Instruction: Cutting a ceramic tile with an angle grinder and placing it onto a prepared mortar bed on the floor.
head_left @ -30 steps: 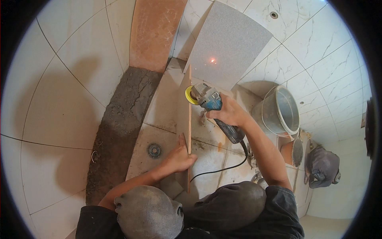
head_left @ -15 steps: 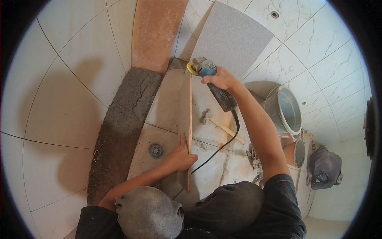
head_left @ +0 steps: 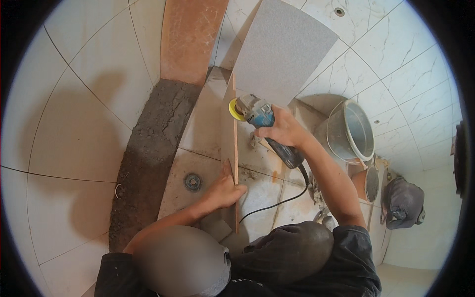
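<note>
A tile [head_left: 235, 163] stands on edge in front of me, its thin reddish edge facing up. Near its lower part, my left hand [head_left: 224, 190] grips it, fingers on the left face and thumb across on the right. My right hand [head_left: 282, 127] is wrapped round the blue and black body of an angle grinder [head_left: 261, 113]. The grinder's yellow disc [head_left: 235, 110] is at the tile's top edge, toward the far end. From the grinder's rear, a black cord [head_left: 284, 202] curves down behind the tile.
Grey mortar [head_left: 148, 143] forms a strip along the left wall. A reddish board or tile [head_left: 190, 39] and a grey tile [head_left: 287, 47] lean at the back. A bucket [head_left: 360, 131] stands right, beyond it a dark cloth bundle [head_left: 404, 203]. A round drain [head_left: 192, 181] sits in the floor.
My right hand has brought the grinder nearer along the tile's edge, away from its far end. My left hand keeps its grip on the tile, almost unmoved.
</note>
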Motion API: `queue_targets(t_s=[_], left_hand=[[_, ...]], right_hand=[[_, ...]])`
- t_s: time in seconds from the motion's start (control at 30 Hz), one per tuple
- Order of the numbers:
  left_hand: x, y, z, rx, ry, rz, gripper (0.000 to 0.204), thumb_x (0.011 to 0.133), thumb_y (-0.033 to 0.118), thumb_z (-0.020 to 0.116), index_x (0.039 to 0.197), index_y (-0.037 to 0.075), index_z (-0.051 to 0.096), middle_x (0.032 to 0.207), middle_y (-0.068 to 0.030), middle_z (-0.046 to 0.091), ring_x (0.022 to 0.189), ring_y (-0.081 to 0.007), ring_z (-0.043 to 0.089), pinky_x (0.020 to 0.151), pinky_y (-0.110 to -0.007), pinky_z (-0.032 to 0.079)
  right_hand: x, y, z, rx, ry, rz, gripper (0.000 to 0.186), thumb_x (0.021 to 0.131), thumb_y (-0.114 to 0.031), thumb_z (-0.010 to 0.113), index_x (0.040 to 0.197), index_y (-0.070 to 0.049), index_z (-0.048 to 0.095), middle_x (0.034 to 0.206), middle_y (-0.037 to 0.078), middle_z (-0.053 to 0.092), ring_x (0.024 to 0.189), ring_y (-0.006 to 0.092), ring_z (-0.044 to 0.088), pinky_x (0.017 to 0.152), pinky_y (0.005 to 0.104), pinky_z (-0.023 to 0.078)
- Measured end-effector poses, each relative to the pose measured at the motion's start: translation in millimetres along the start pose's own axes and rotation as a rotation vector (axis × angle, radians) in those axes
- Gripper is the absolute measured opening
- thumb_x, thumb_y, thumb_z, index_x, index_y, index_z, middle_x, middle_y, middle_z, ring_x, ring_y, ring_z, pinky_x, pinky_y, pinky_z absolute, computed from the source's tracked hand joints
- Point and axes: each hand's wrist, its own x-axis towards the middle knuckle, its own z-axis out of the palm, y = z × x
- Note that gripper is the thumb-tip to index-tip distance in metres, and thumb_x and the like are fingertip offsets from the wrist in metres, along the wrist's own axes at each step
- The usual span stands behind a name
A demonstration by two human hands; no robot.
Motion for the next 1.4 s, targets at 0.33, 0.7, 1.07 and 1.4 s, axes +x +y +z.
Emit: queue_targets(t_s=[0.33,0.7,1.07,1.4], left_hand=[[-7,8,5,-0.127,-0.009,0.125,0.112,0.088,0.04,0.065,0.156,-0.017,-0.004,0.163,-0.0418,-0.001,0.156,-0.0507,-0.003,0.129,-0.048,0.009],[-13,-23,23,-0.112,0.035,0.255,0.116,0.093,0.045,0.065,0.159,-0.008,-0.013,0.168,-0.0326,-0.004,0.158,-0.0411,-0.004,0.129,-0.044,0.007],[69,-19,-69,-0.601,0.225,0.093,0.089,0.102,0.063,0.044,0.167,0.012,0.011,0.175,-0.0059,0.005,0.16,-0.0255,0.004,0.126,-0.057,0.007],[205,33,-119,-0.339,0.2,0.071,0.093,0.096,0.039,0.059,0.166,0.012,0.004,0.165,-0.0229,0.026,0.147,-0.0352,0.033,0.117,-0.052,0.032]], right_hand=[[-73,-10,4,0.011,-0.06,0.06,0.072,0.067,-0.033,0.082,0.121,0.009,0.059,0.096,0.024,0.068,0.091,0.0349,0.068,0.084,0.0416,0.053],[-104,-12,12,0.094,-0.068,0.09,0.065,0.069,-0.03,0.084,0.111,0.011,0.056,0.091,0.034,0.067,0.092,0.0492,0.069,0.082,0.0475,0.054],[-101,-5,10,0.11,-0.06,0.057,0.064,0.069,-0.029,0.084,0.111,0.011,0.056,0.089,0.032,0.067,0.088,0.0458,0.07,0.081,0.0463,0.054],[-108,-17,9,0.08,-0.128,0.067,0.068,0.071,-0.026,0.081,0.125,0.006,0.054,0.093,0.027,0.069,0.086,0.0408,0.07,0.083,0.0427,0.054]])
